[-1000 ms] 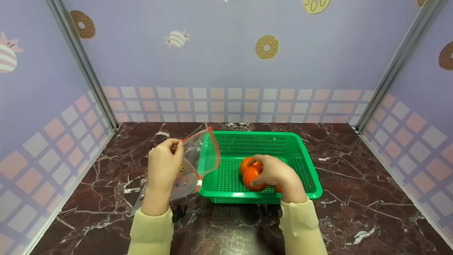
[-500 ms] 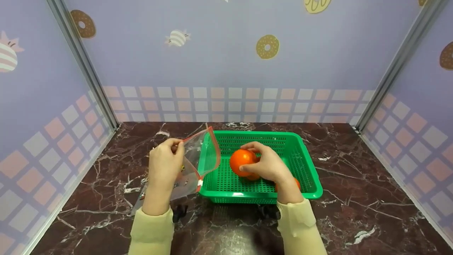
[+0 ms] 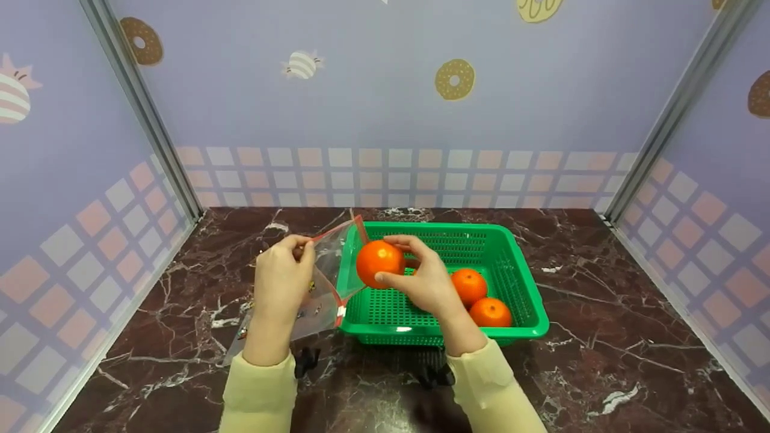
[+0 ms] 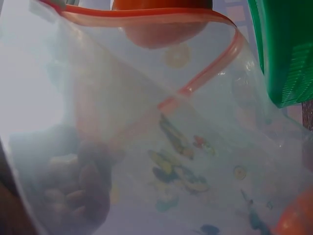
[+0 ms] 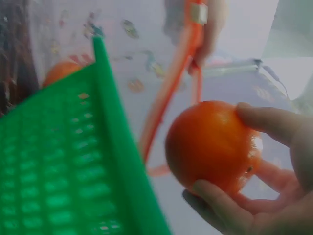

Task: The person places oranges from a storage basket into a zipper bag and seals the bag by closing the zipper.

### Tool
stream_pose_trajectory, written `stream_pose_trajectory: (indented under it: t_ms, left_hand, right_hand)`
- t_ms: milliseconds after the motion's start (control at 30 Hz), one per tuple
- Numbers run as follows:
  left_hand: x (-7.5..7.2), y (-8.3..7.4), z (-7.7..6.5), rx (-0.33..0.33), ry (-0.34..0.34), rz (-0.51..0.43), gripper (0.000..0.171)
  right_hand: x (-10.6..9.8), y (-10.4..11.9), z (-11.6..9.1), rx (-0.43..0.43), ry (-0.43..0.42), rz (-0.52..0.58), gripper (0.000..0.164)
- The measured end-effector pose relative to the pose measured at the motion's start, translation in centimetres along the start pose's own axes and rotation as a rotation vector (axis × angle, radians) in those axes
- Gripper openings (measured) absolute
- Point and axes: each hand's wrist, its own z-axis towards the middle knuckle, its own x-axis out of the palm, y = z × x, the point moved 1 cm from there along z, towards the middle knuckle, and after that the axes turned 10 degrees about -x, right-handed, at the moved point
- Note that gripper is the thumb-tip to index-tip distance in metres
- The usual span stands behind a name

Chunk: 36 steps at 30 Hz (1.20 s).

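My left hand (image 3: 281, 276) pinches the red-edged rim of a clear zip bag (image 3: 322, 310), whose mouth stands open toward the right. Cartoon prints dot the film. Low in the bag, an orange (image 4: 296, 218) shows in the left wrist view. My right hand (image 3: 430, 285) grips another orange (image 3: 378, 263) between thumb and fingers, right at the bag's mouth and above the left side of a green basket (image 3: 445, 227). The right wrist view shows the fingertips spread around this orange (image 5: 212, 144). Inside the basket lie two more oranges (image 3: 469, 287), with another partly hidden behind the right hand.
The basket takes up the middle of the dark marbled table (image 3: 601, 300), its left rim close against the bag. Patterned lilac walls (image 3: 373, 108) enclose the back and both sides. Small black objects (image 3: 308, 361) show beside the wrists.
The right hand has lifted an orange out of the basket and carried it left to the bag's mouth, uncovering oranges behind it. The left hand and bag have stayed nearly still.
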Motion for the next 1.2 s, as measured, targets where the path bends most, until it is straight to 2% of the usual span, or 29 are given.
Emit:
stream_pose_trajectory:
  t_ms: [267, 400, 767, 1000, 1200]
  left_hand:
    - [0.0, -0.1, -0.1, 0.007, 0.009, -0.013, 0.019]
    - [0.1, -0.3, -0.2, 0.005, 0.012, -0.007, 0.019]
    - [0.4, -0.2, -0.3, 0.051, -0.019, 0.015, 0.018]
    - [0.3, -0.3, -0.3, 0.036, -0.010, 0.020, 0.018]
    - [0.3, -0.3, -0.3, 0.022, -0.008, 0.030, 0.018]
  right_hand:
    - [2.7, -0.2, -0.2, -0.108, 0.003, 0.057, 0.059]
    - [3.5, -0.3, -0.4, -0.145, 0.029, 0.043, 0.060]
    - [5.0, -0.6, -0.9, -0.152, 0.149, -0.005, 0.061]
    - [5.5, -0.7, -1.0, -0.146, 0.211, 0.059, 0.063]
    - [5.7, -0.7, -1.0, -0.186, 0.292, 0.126, 0.061]
